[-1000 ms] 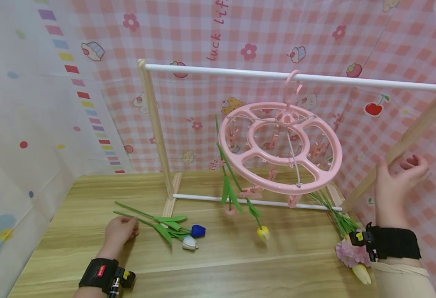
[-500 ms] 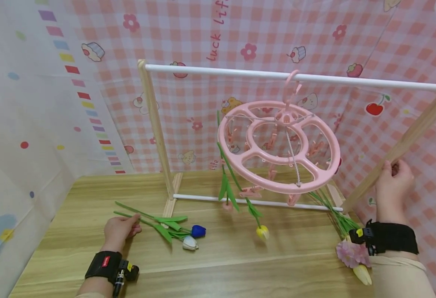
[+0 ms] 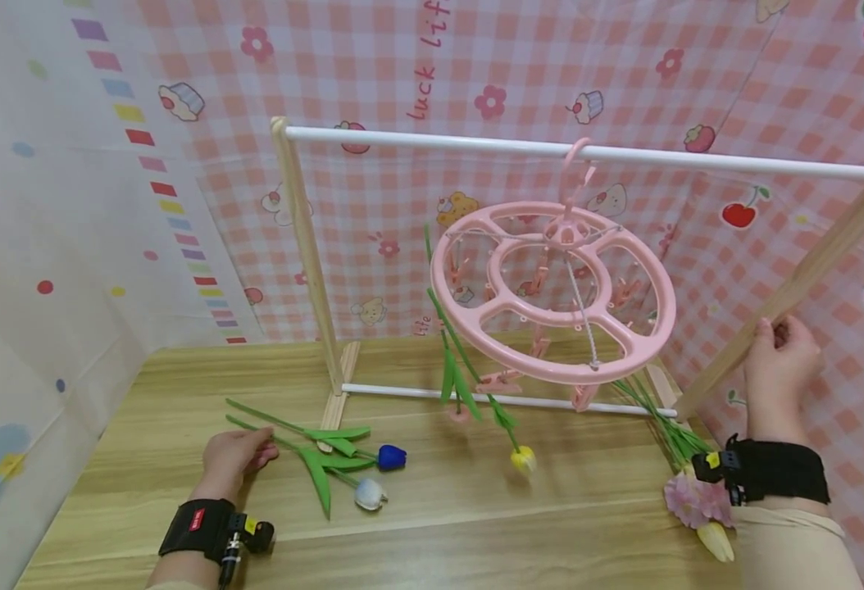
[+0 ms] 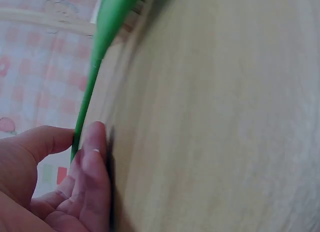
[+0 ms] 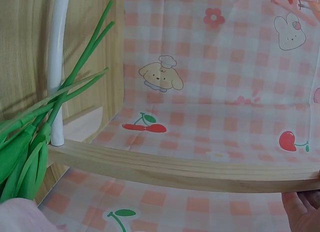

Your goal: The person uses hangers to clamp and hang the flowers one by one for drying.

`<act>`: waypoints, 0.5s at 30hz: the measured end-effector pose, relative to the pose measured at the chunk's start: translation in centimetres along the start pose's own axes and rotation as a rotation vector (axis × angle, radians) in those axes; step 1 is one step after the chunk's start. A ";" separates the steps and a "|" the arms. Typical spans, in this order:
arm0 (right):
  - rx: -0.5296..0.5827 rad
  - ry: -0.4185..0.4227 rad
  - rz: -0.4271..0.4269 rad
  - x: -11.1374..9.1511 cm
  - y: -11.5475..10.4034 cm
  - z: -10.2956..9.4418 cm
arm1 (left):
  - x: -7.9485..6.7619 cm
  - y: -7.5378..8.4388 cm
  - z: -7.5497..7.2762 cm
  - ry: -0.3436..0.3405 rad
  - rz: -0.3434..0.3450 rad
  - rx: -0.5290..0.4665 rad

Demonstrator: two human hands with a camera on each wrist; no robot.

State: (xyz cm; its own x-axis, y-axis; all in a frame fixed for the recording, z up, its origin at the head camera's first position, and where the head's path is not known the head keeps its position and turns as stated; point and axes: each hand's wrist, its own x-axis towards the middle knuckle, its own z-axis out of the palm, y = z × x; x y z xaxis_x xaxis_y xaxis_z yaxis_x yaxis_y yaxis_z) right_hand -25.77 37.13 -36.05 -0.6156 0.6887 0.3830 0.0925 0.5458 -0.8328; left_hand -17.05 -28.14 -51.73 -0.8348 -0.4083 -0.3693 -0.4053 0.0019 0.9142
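Note:
My left hand (image 3: 234, 456) pinches the green stem end of a white tulip (image 3: 370, 494) between thumb and fingers. In the left wrist view that stem (image 4: 88, 99) rises from the fingertips to a broad leaf. Beside it on the table lies a blue tulip (image 3: 391, 456), its stem (image 3: 265, 414) running just behind my left hand. My right hand (image 3: 782, 365) grips the slanted right wooden post (image 3: 779, 303) of a drying rack. Only part of that hand (image 5: 302, 209) shows in the right wrist view, under the post.
A round pink clip hanger (image 3: 553, 360) hangs from the rack's white top bar (image 3: 432, 141). Clipped to it, head down, are a yellow tulip (image 3: 524, 460) and a pink flower (image 3: 459, 415). A bundle with a pink bloom (image 3: 686, 500) and a pale yellow tulip (image 3: 716, 542) lies by the right forearm.
My right hand has moved down and left onto the post and closed around it. My left hand has taken the white tulip's stem; its bloom and leaf have swung toward me, away from the blue tulip.

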 end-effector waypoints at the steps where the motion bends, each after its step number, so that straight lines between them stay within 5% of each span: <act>1: -0.001 -0.007 0.007 0.0 -0.1 0.0 | 0.0 0.0 -0.1 -0.009 -0.016 -0.031; 8: -0.032 0.000 -0.013 -0.2 -0.3 0.1 | -0.8 0.6 -0.7 -0.061 -0.119 -0.222; 15: -0.020 0.009 -0.047 0.0 -0.2 0.1 | -1.4 1.3 -0.8 -0.042 -0.131 -0.262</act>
State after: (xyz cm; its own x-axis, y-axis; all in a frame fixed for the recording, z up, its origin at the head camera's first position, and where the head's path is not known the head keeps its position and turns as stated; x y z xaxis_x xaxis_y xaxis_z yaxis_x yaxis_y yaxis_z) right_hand -25.89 37.03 -35.94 -0.6129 0.6662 0.4249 0.0791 0.5868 -0.8059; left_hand -16.11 -28.28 -49.94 -0.7987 -0.3517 -0.4883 -0.4050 -0.2861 0.8684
